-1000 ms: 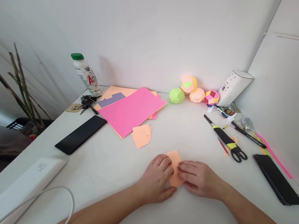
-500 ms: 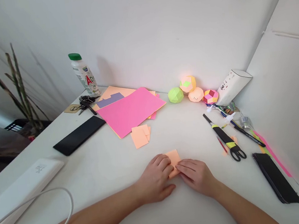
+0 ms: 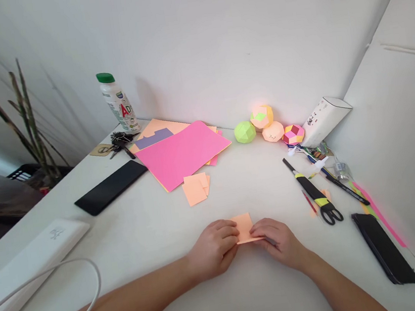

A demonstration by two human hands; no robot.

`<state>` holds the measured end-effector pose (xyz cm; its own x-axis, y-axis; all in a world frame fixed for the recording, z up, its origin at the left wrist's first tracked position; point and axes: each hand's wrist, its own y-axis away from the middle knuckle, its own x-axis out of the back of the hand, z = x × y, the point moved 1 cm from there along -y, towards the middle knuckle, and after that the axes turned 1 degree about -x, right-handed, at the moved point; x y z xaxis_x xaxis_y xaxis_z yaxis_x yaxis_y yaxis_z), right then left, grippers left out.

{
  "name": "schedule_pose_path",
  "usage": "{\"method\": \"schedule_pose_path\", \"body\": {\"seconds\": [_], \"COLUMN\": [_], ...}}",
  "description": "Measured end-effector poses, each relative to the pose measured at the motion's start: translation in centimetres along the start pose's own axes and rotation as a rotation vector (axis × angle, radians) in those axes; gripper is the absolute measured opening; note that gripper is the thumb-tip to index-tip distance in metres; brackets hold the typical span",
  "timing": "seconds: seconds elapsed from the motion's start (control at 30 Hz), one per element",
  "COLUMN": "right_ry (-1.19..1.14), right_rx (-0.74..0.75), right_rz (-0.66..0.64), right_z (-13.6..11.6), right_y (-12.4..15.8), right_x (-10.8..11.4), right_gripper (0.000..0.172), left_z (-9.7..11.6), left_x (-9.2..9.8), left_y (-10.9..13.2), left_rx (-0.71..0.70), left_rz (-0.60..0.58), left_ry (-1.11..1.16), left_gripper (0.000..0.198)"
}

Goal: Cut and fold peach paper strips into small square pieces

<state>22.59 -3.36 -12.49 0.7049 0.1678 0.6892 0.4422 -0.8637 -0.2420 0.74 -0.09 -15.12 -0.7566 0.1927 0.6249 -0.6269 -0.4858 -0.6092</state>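
Note:
A small peach paper square is held between both hands just above the white table, its near edge a straight fold or rim. My left hand grips its left side, fingers on top and thumb below. At its right near corner my right hand pinches it between thumb and fingertips. Several more peach paper pieces lie stacked loosely beyond my left hand. Pink sheets rest on other coloured paper behind them.
Folded paper balls stand by the wall. Scissors, a cutter, pens and a black phone case lie right. Left are a black slab, a white device with a cable, keys and a bottle.
The peach square has shifted slightly, its near edge now level and lifted toward me. My left thumb has moved in under the paper, and my right hand has shifted slightly right.

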Motion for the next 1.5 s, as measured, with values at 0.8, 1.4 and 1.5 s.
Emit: {"method": "schedule_pose_path", "body": {"seconds": [0.8,1.4,1.5], "right_ry": [0.385,0.401,0.394], "right_rx": [-0.171,-0.130,-0.127], "right_rz": [0.264,0.191,0.189], "right_z": [-1.1,-1.6,-1.7], "right_y": [1.0,0.2,0.2], "right_x": [-2.4,-2.4,-2.4], "right_gripper": [0.017,0.017,0.017], "left_z": [5.6,5.3,5.2], "left_x": [-1.2,-0.6,-1.0], "left_y": [2.2,1.1,1.3], "left_rx": [-0.234,-0.086,-0.053], "left_rz": [-0.148,-0.239,-0.275], "left_ry": [-0.481,-0.340,-0.387], "left_gripper": [0.019,0.010,0.017]}}
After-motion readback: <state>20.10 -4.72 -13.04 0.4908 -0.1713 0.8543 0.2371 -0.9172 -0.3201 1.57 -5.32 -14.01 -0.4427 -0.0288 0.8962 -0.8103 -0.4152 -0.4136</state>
